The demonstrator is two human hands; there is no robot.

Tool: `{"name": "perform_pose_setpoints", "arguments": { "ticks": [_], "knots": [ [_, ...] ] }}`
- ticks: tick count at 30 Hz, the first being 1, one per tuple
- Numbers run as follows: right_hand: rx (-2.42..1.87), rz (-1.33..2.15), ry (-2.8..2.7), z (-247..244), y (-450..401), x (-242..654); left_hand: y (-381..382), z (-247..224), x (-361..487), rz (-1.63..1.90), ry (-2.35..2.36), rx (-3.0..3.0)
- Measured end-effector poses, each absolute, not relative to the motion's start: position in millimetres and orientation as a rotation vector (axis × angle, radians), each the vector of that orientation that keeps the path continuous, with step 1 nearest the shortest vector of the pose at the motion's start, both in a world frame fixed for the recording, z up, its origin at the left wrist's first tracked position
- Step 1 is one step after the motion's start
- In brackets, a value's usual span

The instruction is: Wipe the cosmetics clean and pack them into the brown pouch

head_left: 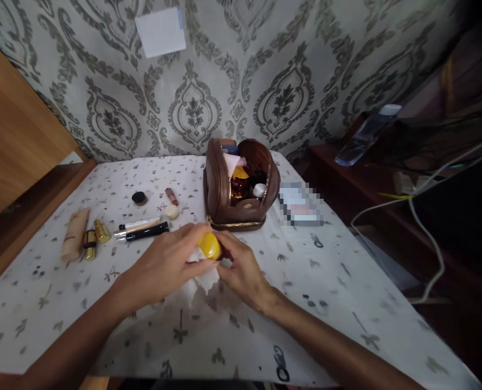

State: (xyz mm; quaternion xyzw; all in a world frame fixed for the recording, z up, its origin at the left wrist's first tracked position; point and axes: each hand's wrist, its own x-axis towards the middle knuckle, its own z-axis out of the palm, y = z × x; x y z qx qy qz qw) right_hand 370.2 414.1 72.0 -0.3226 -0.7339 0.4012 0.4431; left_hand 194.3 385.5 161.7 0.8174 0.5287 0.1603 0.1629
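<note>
In front of the bag, both hands meet around a small jar with a yellow lid (pixel 211 246); only a bit of its dark reddish body shows. My right hand (pixel 243 271) is closed on the jar from the right side. My left hand (pixel 163 265) pinches a crumpled white wipe (pixel 198 255) against the lid, and part of the wipe hangs below the fingers. Just behind stands an open brown cosmetic bag (pixel 218 189) with a gold zipper. Inside it are a dark red jar with a yellow top (pixel 239 181), a white cap (pixel 259 190) and a pink item (pixel 233 161).
Left on the patterned cloth lie a beige tube (pixel 75 234), gold-capped small bottles (pixel 101 231), a black tube (pixel 147 231), a black-lidded pot (pixel 139 197), a lipstick (pixel 171 196) and a cream round piece (pixel 171 212). A blurred-out phone-like item (pixel 301 205) lies right; beyond it, a plastic bottle (pixel 368 135) and cables (pixel 428 244).
</note>
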Motion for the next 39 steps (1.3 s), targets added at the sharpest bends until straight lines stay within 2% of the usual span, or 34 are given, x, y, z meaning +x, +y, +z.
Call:
{"name": "perform_pose_setpoints", "arguments": {
  "ticks": [5,9,15,21,25,29,32,39],
  "knots": [
    [-0.919,1.111,-1.71,67,407,368,373,155,199,0.811,1.596,2.465],
    [-0.743,1.1,-1.788,73,396,365,374,147,209,0.808,1.483,2.456],
    [-0.605,1.845,-1.388,70,385,361,383,126,210,1.057,1.305,1.671],
    [-0.514,2.147,-1.032,58,387,358,372,100,213,1.361,1.262,1.134],
    [-0.505,2.225,-0.789,59,389,358,361,92,214,1.417,1.382,1.591],
    [-0.531,2.227,-0.693,61,388,359,354,86,213,1.228,1.496,2.147],
    [-0.557,2.234,-0.712,61,387,360,352,84,215,1.193,1.564,2.197],
    [-0.55,2.32,-0.845,59,384,364,354,100,221,1.394,1.514,2.043]
  ]
}}
